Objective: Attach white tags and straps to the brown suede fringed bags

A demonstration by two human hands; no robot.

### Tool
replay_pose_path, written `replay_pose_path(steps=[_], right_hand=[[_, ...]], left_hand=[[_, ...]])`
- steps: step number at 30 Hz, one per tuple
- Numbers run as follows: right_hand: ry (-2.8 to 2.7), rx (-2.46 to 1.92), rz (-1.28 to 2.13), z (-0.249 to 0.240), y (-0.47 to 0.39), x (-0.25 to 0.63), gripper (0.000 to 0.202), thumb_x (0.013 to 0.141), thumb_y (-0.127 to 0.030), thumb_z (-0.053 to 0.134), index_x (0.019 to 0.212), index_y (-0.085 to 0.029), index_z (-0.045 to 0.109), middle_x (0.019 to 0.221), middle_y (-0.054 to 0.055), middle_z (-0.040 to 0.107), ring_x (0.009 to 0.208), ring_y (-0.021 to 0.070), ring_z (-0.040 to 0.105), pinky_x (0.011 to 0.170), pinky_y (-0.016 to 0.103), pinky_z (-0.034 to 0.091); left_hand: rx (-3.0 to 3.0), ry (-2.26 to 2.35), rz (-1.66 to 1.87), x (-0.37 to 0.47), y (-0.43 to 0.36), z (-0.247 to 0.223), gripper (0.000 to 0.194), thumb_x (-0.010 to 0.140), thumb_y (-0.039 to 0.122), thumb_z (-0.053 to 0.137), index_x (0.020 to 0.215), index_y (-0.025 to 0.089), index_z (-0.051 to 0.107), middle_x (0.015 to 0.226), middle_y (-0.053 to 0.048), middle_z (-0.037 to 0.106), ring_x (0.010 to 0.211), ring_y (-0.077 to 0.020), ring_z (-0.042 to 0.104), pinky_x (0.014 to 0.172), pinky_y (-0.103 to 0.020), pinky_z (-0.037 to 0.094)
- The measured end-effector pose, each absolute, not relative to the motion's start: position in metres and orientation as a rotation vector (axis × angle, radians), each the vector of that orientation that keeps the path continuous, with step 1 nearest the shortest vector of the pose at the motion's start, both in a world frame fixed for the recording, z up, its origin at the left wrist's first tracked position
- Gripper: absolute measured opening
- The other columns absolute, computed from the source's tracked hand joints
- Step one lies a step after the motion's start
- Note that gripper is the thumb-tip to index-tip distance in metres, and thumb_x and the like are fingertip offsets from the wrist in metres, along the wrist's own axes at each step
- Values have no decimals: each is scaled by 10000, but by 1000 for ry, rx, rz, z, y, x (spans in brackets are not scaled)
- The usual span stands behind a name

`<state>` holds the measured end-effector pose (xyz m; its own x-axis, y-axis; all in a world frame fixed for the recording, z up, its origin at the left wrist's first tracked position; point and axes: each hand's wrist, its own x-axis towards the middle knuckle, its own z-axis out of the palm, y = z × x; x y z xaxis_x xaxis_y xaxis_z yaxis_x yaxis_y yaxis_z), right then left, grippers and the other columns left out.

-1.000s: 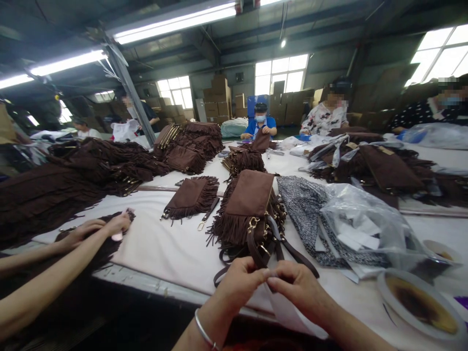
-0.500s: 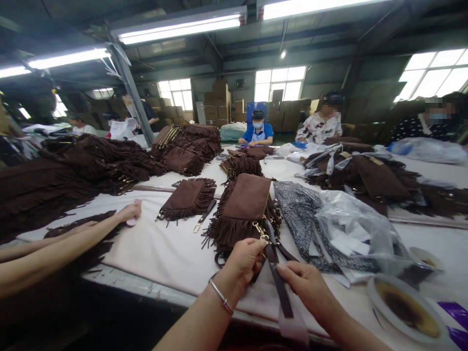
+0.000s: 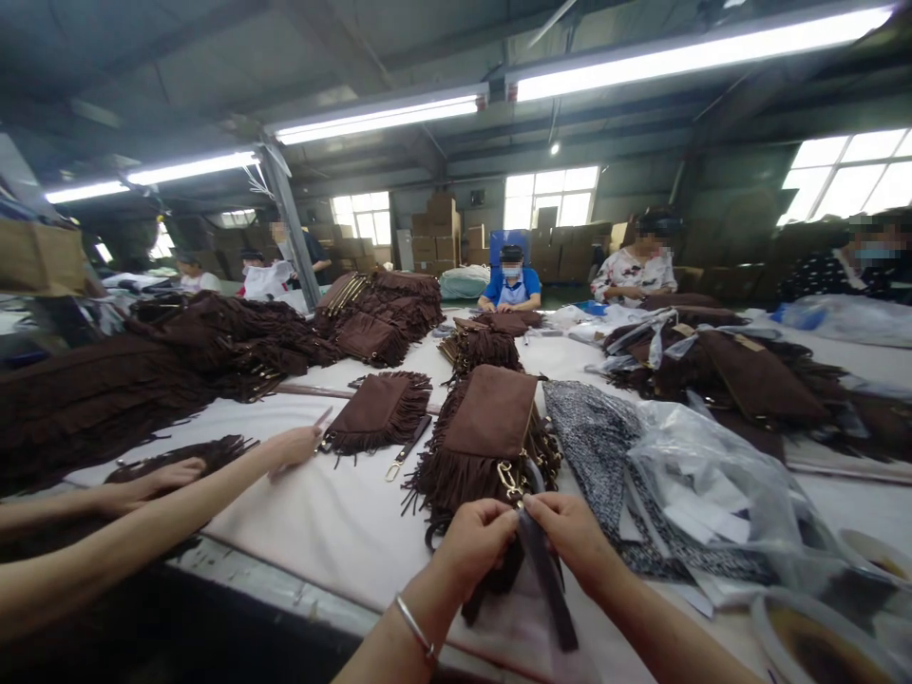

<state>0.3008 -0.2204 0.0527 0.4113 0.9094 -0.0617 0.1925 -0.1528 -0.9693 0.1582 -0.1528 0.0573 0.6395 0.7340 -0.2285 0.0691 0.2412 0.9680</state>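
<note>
A brown fringed bag point(image 3: 491, 413) lies on the white-covered table in front of me, on top of more fringed pieces. A gold clasp point(image 3: 508, 480) sits at its lower right corner. My left hand point(image 3: 479, 537), with a silver bangle at the wrist, pinches the top of a dark strap point(image 3: 552, 589) just below the clasp. Close beside it, my right hand point(image 3: 562, 527) pinches the same strap end between thumb and finger. The strap's free end hangs down toward the table edge.
At the left, a co-worker's hands point(image 3: 295, 446) reach over the table near a smaller fringed bag point(image 3: 377, 410). Brown piles point(image 3: 106, 389) lie behind. To the right are speckled grey fabric point(image 3: 591, 437), a clear plastic bag point(image 3: 698, 475) and a round tub point(image 3: 819, 636).
My right hand has moved up the strap to its top, beside my left hand. The co-worker's hand has shifted right toward the smaller bag. The view has tilted up slightly.
</note>
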Motion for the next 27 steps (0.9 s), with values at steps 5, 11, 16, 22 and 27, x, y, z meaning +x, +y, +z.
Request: replay_pose_path(steps=[5, 11, 16, 22, 27], right_hand=[[-953, -1569, 778, 46, -217, 301, 414, 758, -513, 631, 915, -136, 698, 710, 38, 687, 633, 183, 614, 558, 271, 477], [-1010, -1529, 815, 57, -208, 297, 447, 763, -483, 638, 1048, -145, 702, 793, 50, 727, 699, 202, 652, 596, 285, 498], [-1037, -1514, 764, 64, -199, 298, 362, 763, -485, 634, 885, -161, 740, 715, 36, 713, 610, 183, 614, 532, 265, 448], [-1177, -1564, 649, 60, -201, 305, 317, 817, -445, 583, 761, -164, 715, 691, 33, 701, 685, 194, 611, 650, 283, 470], [-1231, -1603, 634, 55, -213, 303, 311, 822, -437, 583, 738, -166, 712, 696, 27, 691, 716, 200, 605, 666, 282, 463]], left_hand=[[1700, 820, 691, 151, -152, 59, 252, 827, 374, 611, 774, 153, 721, 646, -30, 636, 566, -142, 520, 557, -260, 382], [2082, 822, 920, 145, -155, 60, 220, 908, 260, 502, 757, 190, 645, 772, -57, 643, 745, -185, 581, 712, -297, 431], [2205, 693, 1120, 148, -150, 61, 162, 886, 120, 451, 809, 191, 575, 990, -99, 597, 949, -207, 575, 871, -346, 467], [2204, 495, 1104, 147, -152, 60, 143, 857, 80, 466, 804, 199, 525, 1023, -93, 599, 968, -191, 575, 878, -331, 482], [2090, 680, 1088, 149, -152, 57, 151, 865, 125, 464, 755, 194, 539, 838, -48, 602, 806, -170, 571, 761, -304, 468]])
